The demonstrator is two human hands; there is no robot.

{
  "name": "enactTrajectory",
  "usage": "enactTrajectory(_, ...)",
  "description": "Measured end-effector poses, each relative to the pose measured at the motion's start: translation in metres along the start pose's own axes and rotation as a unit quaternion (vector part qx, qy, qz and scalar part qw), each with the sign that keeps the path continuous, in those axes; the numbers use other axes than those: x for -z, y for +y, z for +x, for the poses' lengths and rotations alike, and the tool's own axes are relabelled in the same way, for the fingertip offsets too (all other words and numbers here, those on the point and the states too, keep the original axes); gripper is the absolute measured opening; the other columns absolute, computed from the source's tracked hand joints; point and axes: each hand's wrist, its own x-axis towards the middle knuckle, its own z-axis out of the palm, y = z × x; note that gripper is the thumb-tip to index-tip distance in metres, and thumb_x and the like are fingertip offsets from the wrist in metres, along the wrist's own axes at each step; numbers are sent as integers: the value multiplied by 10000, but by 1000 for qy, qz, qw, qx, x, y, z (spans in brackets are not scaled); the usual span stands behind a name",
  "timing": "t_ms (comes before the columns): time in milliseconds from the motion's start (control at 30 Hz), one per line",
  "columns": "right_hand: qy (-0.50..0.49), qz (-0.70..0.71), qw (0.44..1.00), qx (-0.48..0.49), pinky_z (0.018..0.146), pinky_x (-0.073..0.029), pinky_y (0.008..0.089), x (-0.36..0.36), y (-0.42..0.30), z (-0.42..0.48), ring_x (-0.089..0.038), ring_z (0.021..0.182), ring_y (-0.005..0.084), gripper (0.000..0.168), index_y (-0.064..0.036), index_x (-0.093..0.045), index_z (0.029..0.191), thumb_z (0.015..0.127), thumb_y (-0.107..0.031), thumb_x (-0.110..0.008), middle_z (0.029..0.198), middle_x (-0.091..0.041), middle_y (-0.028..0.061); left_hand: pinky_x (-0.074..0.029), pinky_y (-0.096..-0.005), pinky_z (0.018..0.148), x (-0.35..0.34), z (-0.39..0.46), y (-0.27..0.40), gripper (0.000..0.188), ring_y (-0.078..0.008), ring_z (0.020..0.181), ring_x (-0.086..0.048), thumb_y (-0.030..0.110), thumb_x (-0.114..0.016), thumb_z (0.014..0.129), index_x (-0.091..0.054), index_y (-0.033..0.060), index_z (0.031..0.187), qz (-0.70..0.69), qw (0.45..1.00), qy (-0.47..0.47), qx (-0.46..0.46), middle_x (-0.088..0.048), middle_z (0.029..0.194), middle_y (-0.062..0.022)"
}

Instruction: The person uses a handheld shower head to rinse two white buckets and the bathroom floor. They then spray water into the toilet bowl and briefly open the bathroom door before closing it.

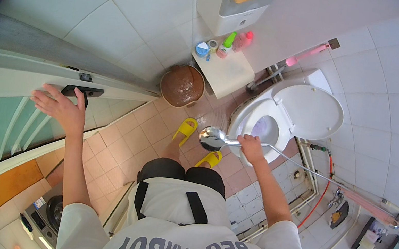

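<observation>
My right hand [252,148] is closed around the handle of a chrome shower head [213,138], held low between my feet and the toilet. Faint streaks of water show on the floor just beyond the head. A metal hose [302,168] runs from it to the right wall. My left hand [63,107] rests with its fingers spread against the white door frame [14,85], the thumb over the black door handle [87,92]. Beside the shower head stands a white toilet [279,137] with its lid and seat separated, the lid [313,113] raised and bluish water in the bowl.
A brown bucket or bin [182,85] stands in the corner by a cream stool or cabinet [227,74] carrying several bottles. A pink brush [308,55] hangs on the wall. Pipes and a red hose [322,198] run along the right. Behind the door is a washing machine [46,213].
</observation>
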Motion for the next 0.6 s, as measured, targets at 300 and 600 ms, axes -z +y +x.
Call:
enactTrajectory(300, 40, -69, 991, -105, 750, -375, 401, 32, 58, -13, -562, 867, 239, 247, -134, -520, 942, 716, -42, -555, 842, -551, 71, -142, -622, 993, -1, 2, -1, 860, -525, 1293, -60, 374, -555, 809, -73, -11, 1408, -7, 999, 28, -15, 5, 1420, -330)
enactTrajectory(600, 34, -108, 991, -65, 771, -380, 393, 56, 90, -14, -550, 861, 242, 202, -131, -519, 930, 745, -51, -524, 854, -548, 72, -150, -592, 1008, 4, 2, 3, 851, -545, 1278, -89, 346, -577, 810, -89, -14, 1406, -15, 999, 21, -22, -43, 1401, -358)
